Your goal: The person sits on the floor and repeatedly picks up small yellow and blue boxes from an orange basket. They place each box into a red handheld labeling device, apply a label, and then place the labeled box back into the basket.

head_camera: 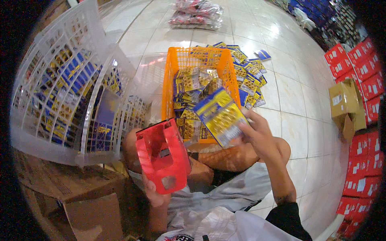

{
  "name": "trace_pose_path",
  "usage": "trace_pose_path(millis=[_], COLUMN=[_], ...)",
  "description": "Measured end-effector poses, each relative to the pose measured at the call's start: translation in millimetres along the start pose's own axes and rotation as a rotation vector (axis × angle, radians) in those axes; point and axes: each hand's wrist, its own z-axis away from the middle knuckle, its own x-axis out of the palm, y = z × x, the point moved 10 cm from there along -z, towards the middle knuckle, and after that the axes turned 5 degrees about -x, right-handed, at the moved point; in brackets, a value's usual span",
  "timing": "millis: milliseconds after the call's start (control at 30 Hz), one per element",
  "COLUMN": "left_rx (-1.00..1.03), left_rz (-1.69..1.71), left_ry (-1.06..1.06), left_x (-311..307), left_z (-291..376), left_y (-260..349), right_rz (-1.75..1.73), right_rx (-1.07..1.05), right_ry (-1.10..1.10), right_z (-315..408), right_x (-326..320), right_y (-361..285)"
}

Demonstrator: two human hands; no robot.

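My left hand grips a red tool with an open frame and a dark edge at its top; it looks like a tag or tape dispenser, though blur leaves the exact kind unsettled. Between the fingers of my right hand is a blue and yellow blister pack, tilted over the near right part of an orange plastic basket. Inside that basket lie several similar packs with rows of round yellowish items. The basket stands on the floor just beyond my crossed legs.
More packs are heaped on the tiled floor right of the basket. White plastic crates with packs stand at left above a cardboard box. Red boxes and an opened carton line the right. Plastic-wrapped goods lie ahead.
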Motion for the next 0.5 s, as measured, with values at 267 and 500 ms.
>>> trace_pose_path(millis=[267, 500], left_rx=[-0.047, -0.069], left_rz=[0.075, 0.007], left_ry=[-0.056, -0.084], left_x=[33, 43], left_z=[-7, 8], left_y=[-21, -23], right_rz=[-0.254, -0.369], right_rx=[0.346, 0.359], right_ry=[-0.128, -0.108], right_z=[115, 136], right_x=[42, 94], right_y=[13, 51])
